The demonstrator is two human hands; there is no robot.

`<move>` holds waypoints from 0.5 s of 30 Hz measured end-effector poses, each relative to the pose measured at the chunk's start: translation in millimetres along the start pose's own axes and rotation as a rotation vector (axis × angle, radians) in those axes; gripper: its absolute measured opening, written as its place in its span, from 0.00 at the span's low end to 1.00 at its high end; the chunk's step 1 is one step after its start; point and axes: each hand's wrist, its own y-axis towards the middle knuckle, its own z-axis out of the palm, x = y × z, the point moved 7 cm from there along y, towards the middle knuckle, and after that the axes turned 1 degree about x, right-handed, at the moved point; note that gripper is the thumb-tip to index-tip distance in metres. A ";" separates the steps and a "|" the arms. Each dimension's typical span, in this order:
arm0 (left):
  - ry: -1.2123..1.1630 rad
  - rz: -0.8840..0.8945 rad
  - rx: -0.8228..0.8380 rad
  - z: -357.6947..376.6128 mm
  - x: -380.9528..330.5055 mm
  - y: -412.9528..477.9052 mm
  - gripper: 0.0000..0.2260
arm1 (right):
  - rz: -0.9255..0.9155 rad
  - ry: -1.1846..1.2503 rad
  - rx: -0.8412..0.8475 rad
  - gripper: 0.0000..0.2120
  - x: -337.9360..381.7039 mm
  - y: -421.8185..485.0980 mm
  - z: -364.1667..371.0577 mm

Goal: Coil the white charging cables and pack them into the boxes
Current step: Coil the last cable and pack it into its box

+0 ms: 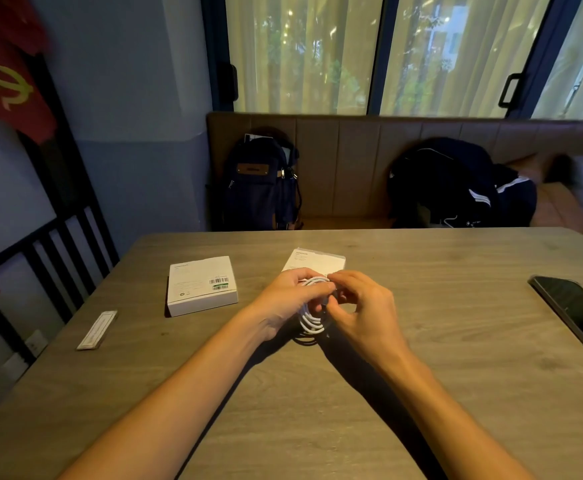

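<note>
Holding a coiled white charging cable over the middle of the wooden table, you grip its loops with your left hand while your right hand, close against it, pinches the cable near the top of the coil. Just behind your hands lies a white box, partly hidden by them, and a barcode-labelled box sits closed to the left. Farther out, a narrow paper packet lies near the table's left edge, and a dark phone lies well to the right.

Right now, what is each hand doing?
Left hand: grips the coiled white charging cable.
Right hand: pinches the same cable near its top.
</note>
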 end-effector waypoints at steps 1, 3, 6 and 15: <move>0.016 0.007 0.003 0.2 -1.1 0.2 0.11 | 0.014 0.005 -0.024 0.15 -2.5 1.1 -3.1; 0.081 0.019 -0.023 -2.2 -5.6 1.0 0.14 | 0.082 0.008 -0.054 0.14 -14.1 3.2 -8.3; 0.235 0.099 -0.179 -10.7 -16.1 4.2 0.12 | 0.203 0.045 -0.088 0.14 -34.4 6.2 -14.8; 0.959 -0.085 -0.384 -6.9 -2.5 55.7 0.39 | 0.470 0.155 -0.172 0.14 -81.1 4.1 -36.3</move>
